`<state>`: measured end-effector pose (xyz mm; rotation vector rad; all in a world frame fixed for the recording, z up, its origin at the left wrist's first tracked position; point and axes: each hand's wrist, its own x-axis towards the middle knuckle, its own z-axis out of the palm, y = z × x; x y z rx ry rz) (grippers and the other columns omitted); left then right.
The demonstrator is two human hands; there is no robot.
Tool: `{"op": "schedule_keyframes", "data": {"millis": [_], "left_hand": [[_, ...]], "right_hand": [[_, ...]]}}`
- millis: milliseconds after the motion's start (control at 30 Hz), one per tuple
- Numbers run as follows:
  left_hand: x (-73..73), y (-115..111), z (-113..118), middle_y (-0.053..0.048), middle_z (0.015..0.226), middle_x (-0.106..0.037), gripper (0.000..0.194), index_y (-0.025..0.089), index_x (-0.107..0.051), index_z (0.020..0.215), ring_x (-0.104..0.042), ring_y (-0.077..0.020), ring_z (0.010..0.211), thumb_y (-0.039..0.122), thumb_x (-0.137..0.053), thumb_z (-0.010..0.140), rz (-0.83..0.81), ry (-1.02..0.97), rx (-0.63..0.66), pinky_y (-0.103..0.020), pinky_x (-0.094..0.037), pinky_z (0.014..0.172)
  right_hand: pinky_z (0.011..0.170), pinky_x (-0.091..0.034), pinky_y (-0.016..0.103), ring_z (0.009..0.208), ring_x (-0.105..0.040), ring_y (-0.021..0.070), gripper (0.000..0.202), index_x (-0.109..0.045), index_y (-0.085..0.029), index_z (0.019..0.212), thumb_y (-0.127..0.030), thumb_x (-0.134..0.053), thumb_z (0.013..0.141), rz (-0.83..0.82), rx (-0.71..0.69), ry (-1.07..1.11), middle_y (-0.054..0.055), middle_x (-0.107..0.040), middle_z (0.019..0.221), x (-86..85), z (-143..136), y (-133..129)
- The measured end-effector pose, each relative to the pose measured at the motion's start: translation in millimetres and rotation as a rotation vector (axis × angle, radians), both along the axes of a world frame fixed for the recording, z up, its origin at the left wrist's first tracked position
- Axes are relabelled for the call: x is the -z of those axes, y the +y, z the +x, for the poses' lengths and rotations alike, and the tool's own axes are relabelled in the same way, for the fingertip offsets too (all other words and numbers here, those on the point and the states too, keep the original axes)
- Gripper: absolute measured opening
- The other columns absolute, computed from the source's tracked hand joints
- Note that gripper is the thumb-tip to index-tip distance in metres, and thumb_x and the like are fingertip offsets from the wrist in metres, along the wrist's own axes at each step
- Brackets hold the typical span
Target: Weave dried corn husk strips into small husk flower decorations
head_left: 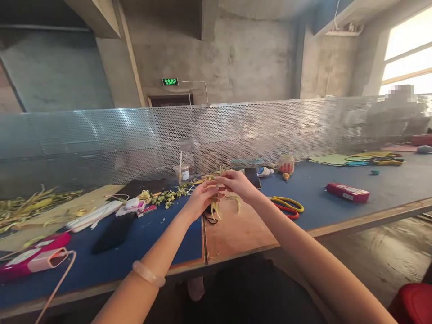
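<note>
Close together above the table, my left hand (201,199) and my right hand (236,183) both have their fingers closed on a bunch of thin pale yellow-green strips (216,210). Strip ends hang below the fingers, and one curls off to the right. Fingers hide the middle of the bunch, and I cannot tell exactly what the strips are made of. A heap of small yellow-green pieces (168,196) lies left of my hands. Right of them rest scissors with yellow and red handles (288,204), partly behind my right forearm.
A perforated metal screen (151,130) runs along the back. Nearby stand a cup with a straw (183,173) and a jar (286,164). Long dry strips (37,202) and a black pouch-like item (114,232) lie left; a magenta case (347,192) lies right. A person (398,112) is beyond the screen.
</note>
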<state>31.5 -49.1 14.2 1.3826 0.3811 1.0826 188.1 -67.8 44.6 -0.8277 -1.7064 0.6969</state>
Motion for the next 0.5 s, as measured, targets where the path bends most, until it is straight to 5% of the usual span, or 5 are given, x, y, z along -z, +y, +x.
{"op": "schedule_keyframes", "data": {"millis": [200,500], "left_hand": [[15.0,4.5,3.4,-0.006,0.078,-0.065,0.019,0.014,-0.061,0.088,-0.061,-0.0155,0.072,0.028,-0.062,0.075,0.006,0.07,0.075,-0.027,-0.046,0.068],[38.3,20.4,-4.0,-0.009,0.08,-0.068,0.03,0.014,-0.063,0.092,-0.063,-0.0197,0.074,0.032,-0.067,0.068,0.011,0.198,-0.162,-0.027,-0.048,0.061]], "right_hand": [[0.041,-0.029,0.019,0.042,-0.035,0.0059,0.031,-0.049,-0.018,0.067,-0.047,-0.056,0.071,0.041,-0.04,0.049,-0.007,-0.037,0.049,-2.2,-10.8,25.4],[0.048,-0.032,0.022,0.051,-0.04,0.0101,0.043,-0.053,-0.016,0.075,-0.05,-0.027,0.086,0.169,0.289,-0.022,-0.003,-0.039,0.055,57.9,-15.9,44.3]]}}
